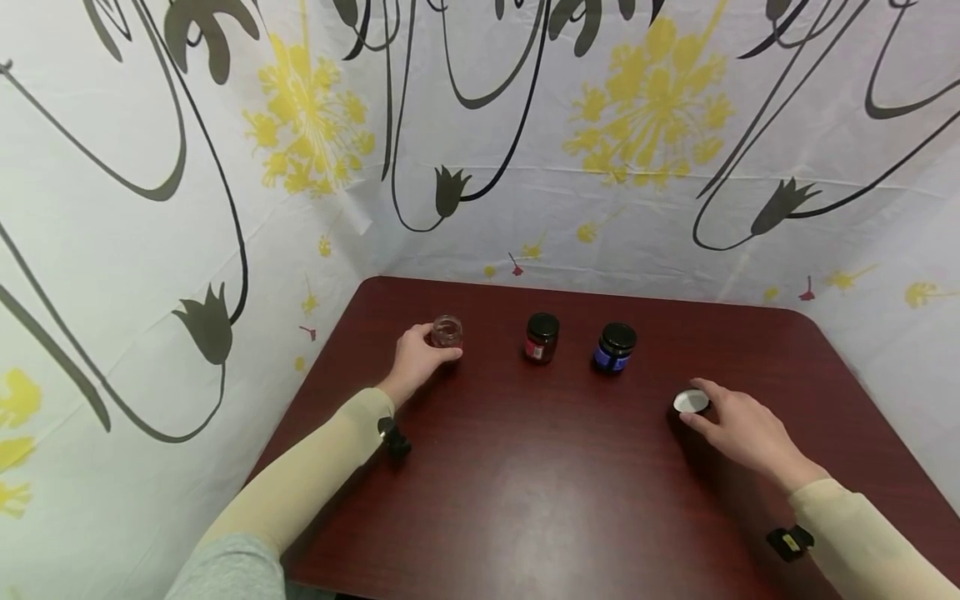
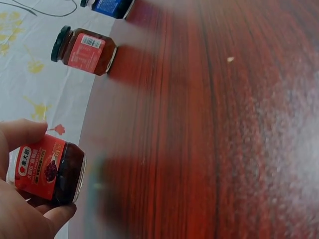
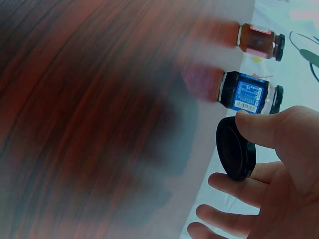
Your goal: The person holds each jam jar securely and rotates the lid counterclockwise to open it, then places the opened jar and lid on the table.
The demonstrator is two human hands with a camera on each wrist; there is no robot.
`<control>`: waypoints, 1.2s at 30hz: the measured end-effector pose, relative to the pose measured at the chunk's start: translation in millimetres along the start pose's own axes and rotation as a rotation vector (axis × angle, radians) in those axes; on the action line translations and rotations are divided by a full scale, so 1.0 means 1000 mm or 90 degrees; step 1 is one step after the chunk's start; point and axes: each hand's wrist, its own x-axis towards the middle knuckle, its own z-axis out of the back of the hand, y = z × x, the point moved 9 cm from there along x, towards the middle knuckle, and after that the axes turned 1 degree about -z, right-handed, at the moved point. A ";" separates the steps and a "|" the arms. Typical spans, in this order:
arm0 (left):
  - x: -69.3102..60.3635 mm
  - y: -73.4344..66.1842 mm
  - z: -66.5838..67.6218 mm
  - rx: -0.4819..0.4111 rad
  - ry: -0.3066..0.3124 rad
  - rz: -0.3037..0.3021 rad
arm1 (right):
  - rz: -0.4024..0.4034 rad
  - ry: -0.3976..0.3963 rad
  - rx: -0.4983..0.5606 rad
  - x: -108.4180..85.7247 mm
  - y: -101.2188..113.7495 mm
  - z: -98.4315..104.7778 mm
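Observation:
At the far left of the table, my left hand (image 1: pixel 417 360) grips a lidless glass jar (image 1: pixel 447 332) with its thumb on one side and fingers on the other. The left wrist view shows this jar's red label (image 2: pixel 37 167) and dark contents at its base end. Whether the jar touches the table I cannot tell. Toward the right side, my right hand (image 1: pixel 746 429) pinches a jar lid (image 1: pixel 691 402) between thumb and fingers. White inside faces up; the lid's black outer face (image 3: pixel 232 149) shows in the right wrist view, tilted above the table.
Between the hands, a capped jar with a red label (image 1: pixel 542 338) and a capped jar with a blue label (image 1: pixel 615 347) stand upright toward the back of the dark red wooden table (image 1: pixel 525 467). A patterned white sheet (image 1: pixel 510 142) hangs behind and beside the table.

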 end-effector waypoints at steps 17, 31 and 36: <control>0.006 0.008 -0.001 -0.004 0.008 -0.001 | 0.003 0.002 -0.028 -0.002 -0.007 -0.007; 0.006 0.009 -0.002 -0.022 0.012 0.002 | -0.011 0.022 -0.034 -0.006 -0.010 -0.012; 0.007 0.011 -0.003 -0.028 0.019 0.007 | -0.012 0.017 -0.032 -0.008 -0.013 -0.012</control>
